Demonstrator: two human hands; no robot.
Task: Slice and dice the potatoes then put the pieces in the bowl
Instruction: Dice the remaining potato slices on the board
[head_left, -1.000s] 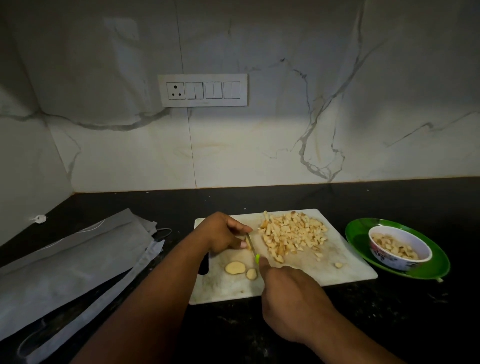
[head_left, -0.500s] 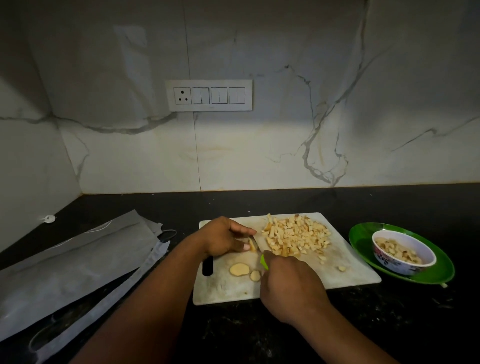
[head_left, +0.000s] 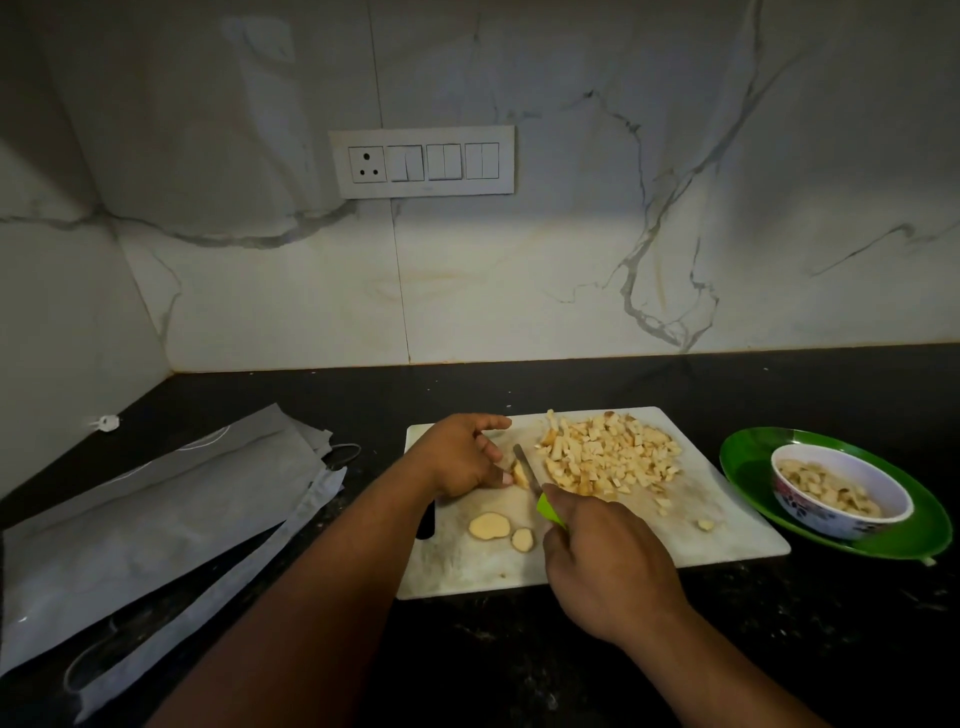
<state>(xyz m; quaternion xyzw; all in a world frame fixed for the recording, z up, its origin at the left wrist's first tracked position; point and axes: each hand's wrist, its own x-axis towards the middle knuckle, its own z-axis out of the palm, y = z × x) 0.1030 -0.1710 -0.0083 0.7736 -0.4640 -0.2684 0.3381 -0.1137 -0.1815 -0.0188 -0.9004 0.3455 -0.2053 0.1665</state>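
**Knife at the potato piece, dice heaped beside it**

Your left hand (head_left: 462, 460) holds a small potato piece (head_left: 520, 475) down on the board (head_left: 727, 525), fingertips curled onto it; most of the piece is hidden under those fingers, so you cannot tell its shape. The knife (head_left: 527, 467) stands just right of it, blade touching or nearly touching the piece — the dim light leaves that unclear. Your right hand (head_left: 608, 561) is wrapped round the green handle (head_left: 548, 512), of which only the front end shows past your knuckles.

Two slices (head_left: 489, 526) lie flat near the board's front, between your wrists. The dice heap (head_left: 608, 457) sits on the board's far right part, with a few loose cubes trailing toward the right edge. The bowl (head_left: 841, 512), partly filled with dice, stands on a green plate (head_left: 748, 467) right of the board; the plate's right rim runs close to the frame edge.

Grey bags (head_left: 156, 519) lie on the dark counter (head_left: 779, 649) at left, cut off by the frame. A switch panel (head_left: 422, 162) sits on the marble wall.

Against half a second ago, your hands, the knife, the slices and the heap lie much as they did; your left forefinger is stretched out more over the board's far edge.
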